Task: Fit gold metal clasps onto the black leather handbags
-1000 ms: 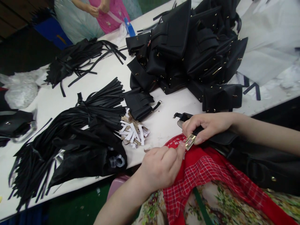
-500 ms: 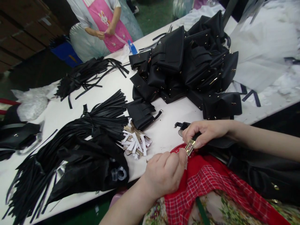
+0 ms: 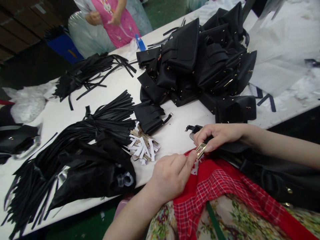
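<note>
In front of my red apron (image 3: 212, 170), my right hand (image 3: 220, 135) grips a gold metal clasp (image 3: 200, 150) on a black handbag (image 3: 265, 176). The bag extends under my right forearm across my lap. My left hand (image 3: 172, 175) is closed, its index finger and thumb at the clasp's near end; whether it pinches or only presses is partly hidden. A short black buckled strap (image 3: 191, 128) sticks out beyond my right fingers. Left of my hands lies a small pile of white and tan paper strips (image 3: 143, 148).
Black bags (image 3: 182, 56) are heaped at the table's back. Bundled black straps (image 3: 100, 123) and a black bag of clear rolls (image 3: 100, 173) lie left. A small black bag (image 3: 148, 116) stands mid-table. Across the table is a co-worker in a pink apron (image 3: 122, 26).
My left index finger has stretched forward onto the clasp, which has tilted slightly. My right hand keeps its hold. The view has shifted a little, and the co-worker's hands have moved apart.
</note>
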A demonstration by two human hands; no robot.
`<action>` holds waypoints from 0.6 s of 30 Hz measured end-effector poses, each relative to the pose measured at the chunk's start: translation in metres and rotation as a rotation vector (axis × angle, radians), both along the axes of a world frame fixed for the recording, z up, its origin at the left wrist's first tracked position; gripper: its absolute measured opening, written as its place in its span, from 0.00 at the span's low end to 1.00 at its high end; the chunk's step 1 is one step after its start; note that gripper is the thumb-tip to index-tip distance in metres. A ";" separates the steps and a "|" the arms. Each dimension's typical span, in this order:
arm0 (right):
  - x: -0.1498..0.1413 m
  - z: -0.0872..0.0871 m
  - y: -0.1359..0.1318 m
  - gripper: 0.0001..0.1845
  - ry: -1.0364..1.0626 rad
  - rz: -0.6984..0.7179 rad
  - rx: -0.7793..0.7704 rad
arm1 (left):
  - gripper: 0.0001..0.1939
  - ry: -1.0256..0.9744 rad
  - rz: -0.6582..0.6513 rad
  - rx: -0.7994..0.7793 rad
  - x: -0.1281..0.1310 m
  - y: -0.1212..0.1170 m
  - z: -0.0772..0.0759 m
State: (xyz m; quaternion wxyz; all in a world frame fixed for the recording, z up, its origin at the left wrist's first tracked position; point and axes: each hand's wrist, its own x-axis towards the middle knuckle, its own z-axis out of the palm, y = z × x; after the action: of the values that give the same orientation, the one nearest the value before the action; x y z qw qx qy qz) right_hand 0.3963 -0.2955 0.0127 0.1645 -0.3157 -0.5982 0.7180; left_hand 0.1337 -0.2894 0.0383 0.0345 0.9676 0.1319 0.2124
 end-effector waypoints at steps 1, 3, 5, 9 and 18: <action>0.000 0.000 0.000 0.21 -0.004 0.004 0.001 | 0.16 0.019 -0.012 0.020 0.000 0.000 0.001; -0.001 0.000 0.000 0.21 -0.012 0.000 0.007 | 0.16 0.051 -0.025 0.055 0.000 -0.001 0.003; -0.001 0.000 0.000 0.21 -0.014 -0.020 0.009 | 0.16 0.065 -0.028 0.094 0.001 -0.002 0.007; 0.000 -0.002 -0.001 0.20 0.000 -0.029 -0.005 | 0.14 0.081 -0.024 0.175 0.004 -0.004 0.013; -0.001 -0.005 -0.004 0.21 0.011 -0.073 -0.055 | 0.14 0.043 -0.005 0.208 0.006 -0.005 0.009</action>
State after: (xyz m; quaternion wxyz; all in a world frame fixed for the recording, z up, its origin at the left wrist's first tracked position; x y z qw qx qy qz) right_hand 0.3952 -0.2998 0.0080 0.1853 -0.3378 -0.5654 0.7293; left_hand 0.1396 -0.2943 0.0474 -0.0686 0.9706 0.1074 0.2041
